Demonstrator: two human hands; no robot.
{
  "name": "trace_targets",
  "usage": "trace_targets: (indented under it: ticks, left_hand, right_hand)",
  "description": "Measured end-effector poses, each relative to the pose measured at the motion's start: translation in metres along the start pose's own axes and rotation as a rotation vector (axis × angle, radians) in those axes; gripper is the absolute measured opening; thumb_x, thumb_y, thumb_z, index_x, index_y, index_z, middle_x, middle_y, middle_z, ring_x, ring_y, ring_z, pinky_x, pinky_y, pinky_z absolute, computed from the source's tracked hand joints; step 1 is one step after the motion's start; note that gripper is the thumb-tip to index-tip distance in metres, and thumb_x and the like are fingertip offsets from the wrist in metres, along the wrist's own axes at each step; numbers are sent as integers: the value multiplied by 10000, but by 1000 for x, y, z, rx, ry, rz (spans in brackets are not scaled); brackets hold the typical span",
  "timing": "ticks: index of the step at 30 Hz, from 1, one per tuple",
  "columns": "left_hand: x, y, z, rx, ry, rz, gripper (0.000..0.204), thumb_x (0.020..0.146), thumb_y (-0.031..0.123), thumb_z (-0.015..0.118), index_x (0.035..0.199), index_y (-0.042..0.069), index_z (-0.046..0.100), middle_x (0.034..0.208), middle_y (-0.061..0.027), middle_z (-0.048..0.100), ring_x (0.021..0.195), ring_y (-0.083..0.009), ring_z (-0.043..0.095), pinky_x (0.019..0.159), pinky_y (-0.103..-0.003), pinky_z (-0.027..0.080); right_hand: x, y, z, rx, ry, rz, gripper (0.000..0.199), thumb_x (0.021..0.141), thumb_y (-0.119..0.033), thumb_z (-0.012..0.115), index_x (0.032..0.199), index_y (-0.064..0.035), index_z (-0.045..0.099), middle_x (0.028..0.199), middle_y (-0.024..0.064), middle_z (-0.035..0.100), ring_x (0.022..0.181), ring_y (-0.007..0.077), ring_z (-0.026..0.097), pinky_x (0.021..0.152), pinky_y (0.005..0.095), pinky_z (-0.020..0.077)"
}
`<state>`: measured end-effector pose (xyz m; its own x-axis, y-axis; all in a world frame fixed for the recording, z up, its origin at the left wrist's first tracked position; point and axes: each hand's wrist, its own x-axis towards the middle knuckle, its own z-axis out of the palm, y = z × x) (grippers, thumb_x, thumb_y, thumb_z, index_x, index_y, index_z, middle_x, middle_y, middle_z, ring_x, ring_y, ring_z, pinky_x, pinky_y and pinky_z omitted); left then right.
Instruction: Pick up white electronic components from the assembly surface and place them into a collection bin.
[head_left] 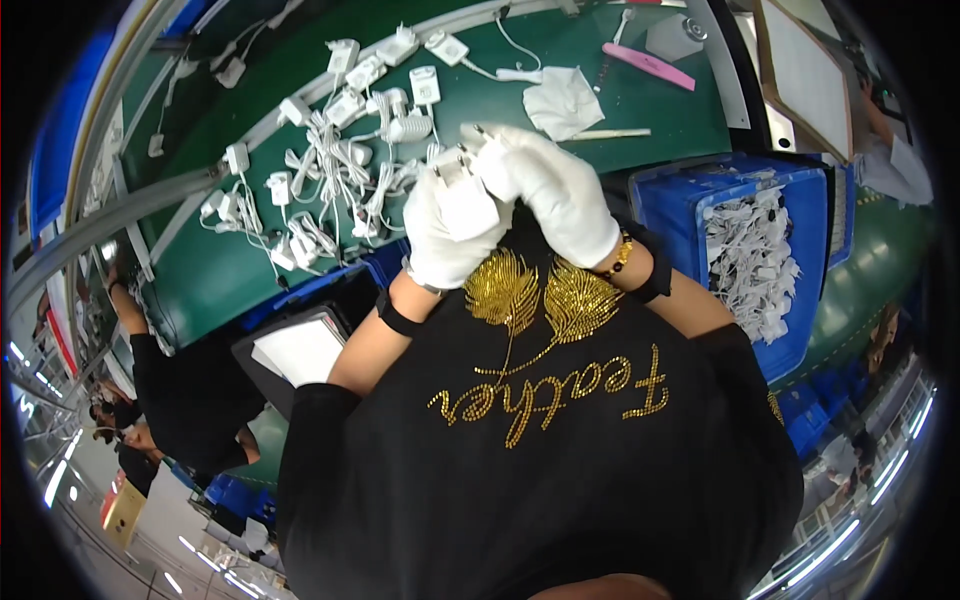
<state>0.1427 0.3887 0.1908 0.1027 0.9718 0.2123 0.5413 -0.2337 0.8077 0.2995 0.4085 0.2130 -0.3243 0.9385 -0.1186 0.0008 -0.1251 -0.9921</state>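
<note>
Both of my hands wear white gloves and meet in front of my chest, above the bench's near edge. My left hand (436, 240) is closed round a white power adapter (467, 207), its two pins pointing away from me. Close beside it, my right hand (560, 195) has its fingers bent together near the adapter's pin end. A pin-like tip shows at those fingertips, but the glove hides what they hold. Beyond my left hand lies a heap of white adapters with bundled cables (330, 165) on the green bench (670, 120).
A crumpled white cloth (563, 103), a thin stick (612, 133) and a pink flat tool (650, 67) lie at the far right. Right of me stands a blue bin (690, 190) full of white pieces. A metal rail (180, 215) runs along the left; a person in black (185, 400) is there.
</note>
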Motion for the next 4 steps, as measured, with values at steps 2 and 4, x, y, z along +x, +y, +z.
trace_targets:
  ticks: [2,4]
  left_hand:
    - [2,-7,2,173,-53,37,494,708,225,784,1129,62,584,946,-80,669,814,-238,662,739,-329,534]
    - [5,-12,5,529,-169,141,581,738,344,746,1222,96,542,1035,-115,645,950,-254,631,859,-395,490]
  right_hand:
    - [4,7,-5,32,28,-9,455,953,-232,561,1320,30,500,1266,136,598,1145,245,579,1057,329,380]
    - [20,8,-16,41,45,-59,460,961,-263,560,1315,26,507,1261,131,602,1146,250,578,1062,330,373]
